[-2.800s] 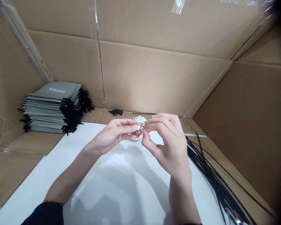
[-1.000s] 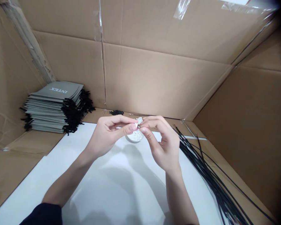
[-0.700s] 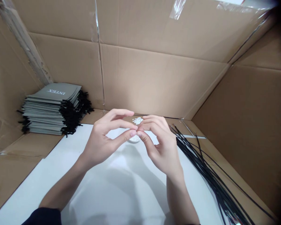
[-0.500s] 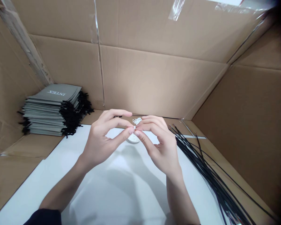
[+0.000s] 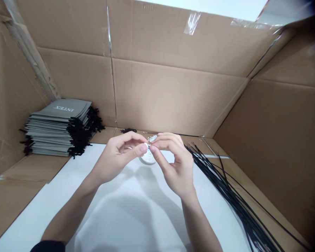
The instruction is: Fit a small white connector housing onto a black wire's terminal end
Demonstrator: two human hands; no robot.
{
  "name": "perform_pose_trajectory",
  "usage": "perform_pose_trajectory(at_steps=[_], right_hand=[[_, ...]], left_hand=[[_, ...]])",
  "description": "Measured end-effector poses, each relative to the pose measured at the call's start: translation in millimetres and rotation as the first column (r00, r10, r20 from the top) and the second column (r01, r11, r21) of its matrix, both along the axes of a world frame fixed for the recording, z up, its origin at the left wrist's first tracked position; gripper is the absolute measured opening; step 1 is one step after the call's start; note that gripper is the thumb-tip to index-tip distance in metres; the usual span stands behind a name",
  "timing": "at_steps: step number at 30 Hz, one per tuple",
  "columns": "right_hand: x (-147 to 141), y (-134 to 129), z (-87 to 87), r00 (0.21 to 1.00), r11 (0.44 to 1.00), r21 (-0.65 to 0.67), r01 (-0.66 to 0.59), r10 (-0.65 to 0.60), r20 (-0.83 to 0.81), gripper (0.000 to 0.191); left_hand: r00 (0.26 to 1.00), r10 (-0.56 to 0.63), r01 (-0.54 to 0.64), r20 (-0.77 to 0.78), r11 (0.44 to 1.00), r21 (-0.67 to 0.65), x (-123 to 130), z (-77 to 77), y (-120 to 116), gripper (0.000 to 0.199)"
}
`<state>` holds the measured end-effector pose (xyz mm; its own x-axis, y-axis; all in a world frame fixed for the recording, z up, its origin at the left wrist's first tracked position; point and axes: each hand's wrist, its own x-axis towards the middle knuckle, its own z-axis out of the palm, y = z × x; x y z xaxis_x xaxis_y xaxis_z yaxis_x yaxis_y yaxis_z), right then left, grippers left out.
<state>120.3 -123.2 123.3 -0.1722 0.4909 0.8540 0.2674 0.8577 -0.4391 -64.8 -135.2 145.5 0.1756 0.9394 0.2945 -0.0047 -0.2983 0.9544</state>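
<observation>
Cardboard walls (image 5: 178,94) are set up around the whole spot, pretty cosy, with a strip of clear tape (image 5: 192,23) stuck near the top edge of the back one and a white work surface (image 5: 115,217) laid out below. Right in the middle, a small white piece (image 5: 148,144) is pinched between the thumb and fingertips of the left hand (image 5: 115,152), which is nearly closed at the tips and loosely curled otherwise. The right hand (image 5: 177,162) is brought up just beside it, thumb and forefinger almost together, with a tiny dark bit (image 5: 149,146) caught at the tips; too small to tell what it is, honestly. Both are held over a round white dish (image 5: 148,160) that's partly hidden by the fingers. Just behind, a little heap of white bits (image 5: 152,138) is spread on the cardboard, and some small black pieces (image 5: 128,130) are piled off to its left. Over on the far left, grey pouches (image 5: 52,136) printed INTEX are stacked up, black cords bunched at the sides. Along the right, a bundle of black cables (image 5: 225,190) is laid out at an angle.
</observation>
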Motion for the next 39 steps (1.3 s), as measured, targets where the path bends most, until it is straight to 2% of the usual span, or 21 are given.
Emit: perform_pose_trajectory(at_steps=[4,10,13,19,28,39], right_hand=[[5,-4,3.5,0.995,1.000,0.030,-0.004,0.001,0.097,0.013],[18,-9,10.8,0.966,0.998,0.047,0.052,-0.062,0.249,0.013],[21,-10,11.6,0.952,0.993,0.082,0.079,-0.100,0.291,0.012],[20,-9,10.3,0.929,0.980,0.141,0.139,-0.178,0.323,0.008],[24,-9,11.6,0.933,0.986,0.118,0.122,-0.154,0.324,0.009],[24,-9,11.7,0.918,0.979,0.139,0.148,-0.188,0.350,0.007]], left_hand=[[0.995,-0.056,0.068,0.081,0.985,-0.157,1,0.1,5,0.022],[0.981,-0.114,0.153,0.156,0.951,-0.268,1,-2.7,14,0.015],[0.970,-0.148,0.199,0.191,0.937,-0.288,2,-4.1,16,0.015],[0.974,-0.154,0.200,0.167,0.929,-0.312,4,-5.3,18,0.019],[0.975,-0.165,0.205,0.148,0.927,-0.313,1,-5.8,18,0.021],[0.973,-0.188,0.221,0.133,0.921,-0.319,1,-8.8,19,0.027]])
